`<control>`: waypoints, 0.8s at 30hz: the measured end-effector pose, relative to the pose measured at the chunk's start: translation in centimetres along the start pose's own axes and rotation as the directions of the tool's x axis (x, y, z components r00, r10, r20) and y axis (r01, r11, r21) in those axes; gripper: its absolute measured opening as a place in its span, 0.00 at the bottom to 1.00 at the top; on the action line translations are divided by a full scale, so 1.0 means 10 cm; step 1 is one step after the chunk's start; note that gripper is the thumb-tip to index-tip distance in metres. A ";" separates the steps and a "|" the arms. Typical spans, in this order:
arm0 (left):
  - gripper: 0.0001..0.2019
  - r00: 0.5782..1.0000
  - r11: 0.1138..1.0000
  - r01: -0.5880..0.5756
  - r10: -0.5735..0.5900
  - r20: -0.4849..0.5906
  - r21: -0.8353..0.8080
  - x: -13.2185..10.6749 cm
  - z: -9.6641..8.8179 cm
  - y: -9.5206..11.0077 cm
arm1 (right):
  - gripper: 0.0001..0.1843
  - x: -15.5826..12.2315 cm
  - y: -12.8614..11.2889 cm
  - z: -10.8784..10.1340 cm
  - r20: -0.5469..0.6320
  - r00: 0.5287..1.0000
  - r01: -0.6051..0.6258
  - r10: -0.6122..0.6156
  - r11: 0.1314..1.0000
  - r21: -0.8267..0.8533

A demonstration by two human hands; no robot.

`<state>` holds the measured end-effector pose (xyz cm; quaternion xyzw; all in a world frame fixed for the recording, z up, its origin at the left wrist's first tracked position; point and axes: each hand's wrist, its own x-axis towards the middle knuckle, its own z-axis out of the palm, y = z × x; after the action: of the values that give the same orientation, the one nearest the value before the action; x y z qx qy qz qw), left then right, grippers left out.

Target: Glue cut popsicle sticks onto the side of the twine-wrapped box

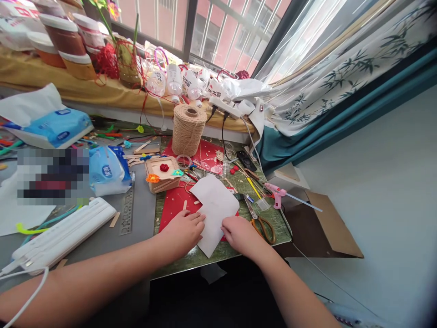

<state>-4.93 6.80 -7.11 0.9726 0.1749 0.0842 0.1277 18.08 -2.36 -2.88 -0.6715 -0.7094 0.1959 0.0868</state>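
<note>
A cut piece of white paper (216,200) lies over the red sheet (173,200) near the table's front edge. My left hand (181,231) rests flat at the paper's left side, fingers stretched out. At the right edge, my right hand (241,232) is closed on the paper between thumb and curled fingers. Scissors (264,228) with orange-brown handles lie just right of that hand. Behind the paper stands a small craft-stick box (163,182) decorated with red, orange and turquoise flowers.
A twine spool (189,130) stands farther back. At the right table edge sits a pink glue gun (277,195), with an open cardboard box (332,225) beyond. To the left are a white power strip or lamp (64,234), wipes (109,168) and a clear ruler (127,209).
</note>
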 end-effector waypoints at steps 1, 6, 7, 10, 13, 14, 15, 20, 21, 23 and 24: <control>0.10 1.000 1.000 -0.008 0.008 -0.022 -0.016 0.00 -0.03 -0.01 | 0.13 -0.04 0.00 -0.01 -0.057 0.996 -0.059 0.071 0.978 0.201; 0.08 0.987 0.961 -0.010 -0.035 -0.158 -0.276 0.04 -0.20 -0.01 | 0.20 -0.05 -0.21 0.13 -0.058 0.915 -0.081 0.399 0.322 0.943; 0.08 0.981 0.926 0.004 -0.078 -0.180 -0.378 0.05 -0.23 0.01 | 0.20 -0.04 -0.29 0.16 -0.030 0.920 -0.064 0.391 0.224 0.973; 0.09 0.946 0.741 0.042 -0.245 -0.212 -0.670 0.07 -0.25 0.09 | 0.18 -0.02 -0.48 0.21 0.024 0.937 -0.008 0.347 -0.047 0.999; 0.12 0.911 0.574 0.017 -0.347 -0.224 -0.819 0.07 -0.23 0.15 | 0.19 -0.01 -0.57 0.21 0.015 0.955 -0.009 0.295 -0.022 1.000; 0.11 0.906 0.543 -0.005 -0.353 -0.233 -0.840 0.07 -0.22 0.16 | 0.19 0.00 -0.57 0.21 0.015 0.960 -0.015 0.280 -0.001 1.000; 0.09 0.903 0.523 -0.029 -0.351 -0.247 -0.852 0.07 -0.20 0.15 | 0.20 0.01 -0.58 0.22 0.014 0.963 -0.020 0.268 0.019 1.000; 0.07 0.862 0.531 -0.145 -0.346 -0.370 -0.835 0.06 -0.14 0.06 | 0.18 0.06 -0.61 0.30 0.000 0.957 -0.017 0.291 0.056 0.998; 0.07 0.855 0.554 -0.161 -0.336 -0.396 -0.817 0.06 -0.14 0.04 | 0.17 0.07 -0.62 0.32 0.001 0.953 -0.011 0.304 0.031 0.999; 0.06 0.849 0.601 -0.204 -0.284 -0.445 -0.773 0.06 -0.14 0.01 | 0.17 0.07 -0.62 0.35 0.001 0.948 0.003 0.318 -0.012 1.000; 0.06 0.851 0.621 -0.226 -0.249 -0.462 -0.751 0.06 -0.14 0.00 | 0.17 0.06 -0.60 0.36 -0.007 0.948 0.010 0.319 -0.005 1.000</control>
<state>-4.63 7.33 -5.69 0.7547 0.1547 0.4128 0.4859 11.16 -2.43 -3.87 -0.5082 -0.2712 0.5637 0.5920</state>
